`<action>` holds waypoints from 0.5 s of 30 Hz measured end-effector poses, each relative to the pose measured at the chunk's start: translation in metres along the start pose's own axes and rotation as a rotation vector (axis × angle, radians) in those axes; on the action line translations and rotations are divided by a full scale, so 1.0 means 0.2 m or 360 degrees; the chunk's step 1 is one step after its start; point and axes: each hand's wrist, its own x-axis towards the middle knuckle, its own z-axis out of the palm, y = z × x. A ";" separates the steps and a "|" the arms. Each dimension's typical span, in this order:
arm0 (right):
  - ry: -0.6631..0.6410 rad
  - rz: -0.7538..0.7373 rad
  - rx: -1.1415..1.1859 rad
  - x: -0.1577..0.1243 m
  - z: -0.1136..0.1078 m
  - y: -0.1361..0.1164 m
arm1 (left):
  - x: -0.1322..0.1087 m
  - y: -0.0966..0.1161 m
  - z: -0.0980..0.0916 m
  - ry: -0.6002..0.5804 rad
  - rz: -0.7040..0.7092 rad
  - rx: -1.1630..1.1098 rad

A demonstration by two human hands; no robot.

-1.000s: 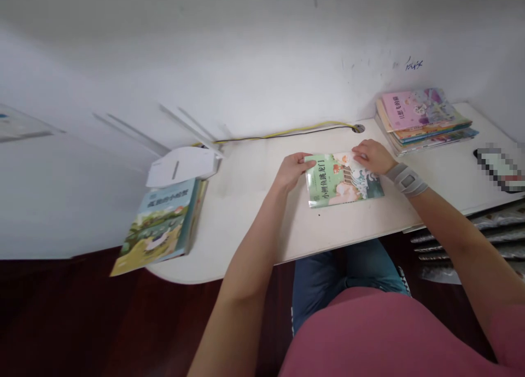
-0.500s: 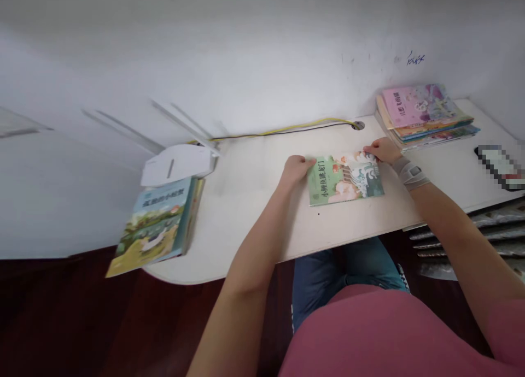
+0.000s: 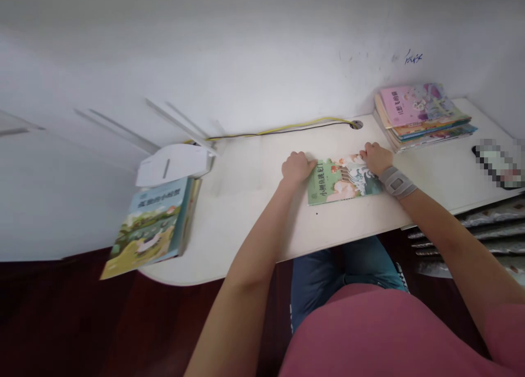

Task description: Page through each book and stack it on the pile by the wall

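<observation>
A thin picture book (image 3: 342,183) with a green and peach cover lies before me on the white desk. My left hand (image 3: 298,167) is closed at its upper left corner, the thumb reaching the cover and the other fingers curled. At the upper right corner my right hand (image 3: 376,157) grips the book's edge, and a grey wrist wrap (image 3: 397,182) circles that wrist. Part of the book's right side is hidden behind this hand. Fingertips of both hands are partly out of sight.
The white desk (image 3: 246,218) runs along the wall. Books (image 3: 151,221) overhang its left end beside a white router (image 3: 174,164). Another book stack (image 3: 422,112) stands back right, near a phone (image 3: 498,166). Cables (image 3: 287,128) lead into a desk hole.
My right hand has shifted slightly left and down, with its fingers more bent over the book's corner. The left hand's fingers are more curled. The book has hardly moved.
</observation>
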 end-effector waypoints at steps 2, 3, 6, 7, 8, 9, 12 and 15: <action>0.0002 0.0002 -0.0043 -0.01 0.00 -0.01 | 0.01 0.00 0.01 0.0051 -0.0033 -0.0102; 0.0002 0.0004 -0.0056 -0.01 0.00 -0.02 | 0.01 0.00 0.01 0.0079 -0.0046 -0.0218; 0.0008 0.0008 -0.0062 0.00 0.00 -0.02 | -0.02 -0.04 0.02 0.0092 -0.0140 -0.0865; 0.0010 0.0010 -0.0057 0.00 0.00 -0.02 | -0.04 -0.06 0.02 0.0045 -0.0188 -0.1112; 0.0013 0.0013 -0.0050 0.00 0.01 -0.02 | -0.07 -0.07 0.02 -0.0030 -0.0232 -0.1324; 0.0012 0.0017 -0.0041 0.00 0.01 -0.02 | -0.11 -0.09 0.02 -0.0130 -0.0261 -0.1481; 0.0020 0.0031 0.0028 0.02 0.02 -0.01 | -0.23 -0.11 0.03 -0.0388 -0.0230 -0.1628; 0.0045 -0.0017 0.0230 0.05 0.03 0.05 | -0.34 -0.13 0.02 -0.0429 -0.0084 -0.1918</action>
